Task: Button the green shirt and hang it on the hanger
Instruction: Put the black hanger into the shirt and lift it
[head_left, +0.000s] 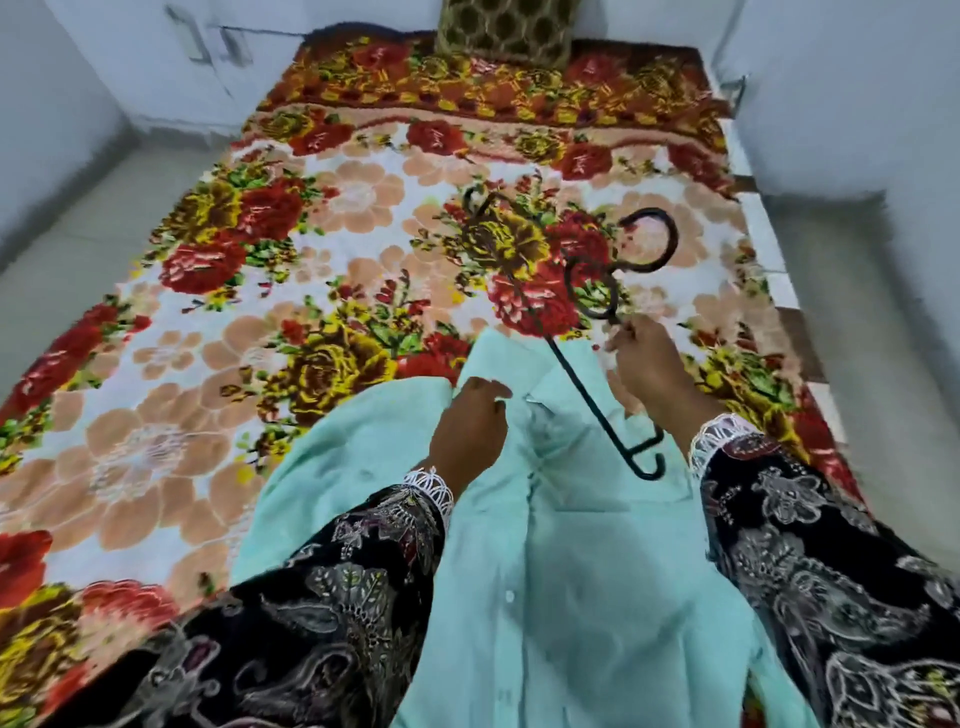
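The pale green shirt (571, 561) lies flat on the floral blanket, collar end pointing away from me, its front placket closed with white buttons showing. A black hanger (592, 382) lies tilted across the collar area, hook end up over the blanket and one arm end low by my right wrist. My right hand (647, 358) grips the hanger near its neck, just below the loop. My left hand (470, 421) rests on the shirt by the collar, fingers curled into the fabric.
The bed (218, 270) is covered by a red, yellow and peach flowered blanket. A patterned cushion (506, 31) stands at its far end. White walls close in on both sides, with grey floor to the left and right.
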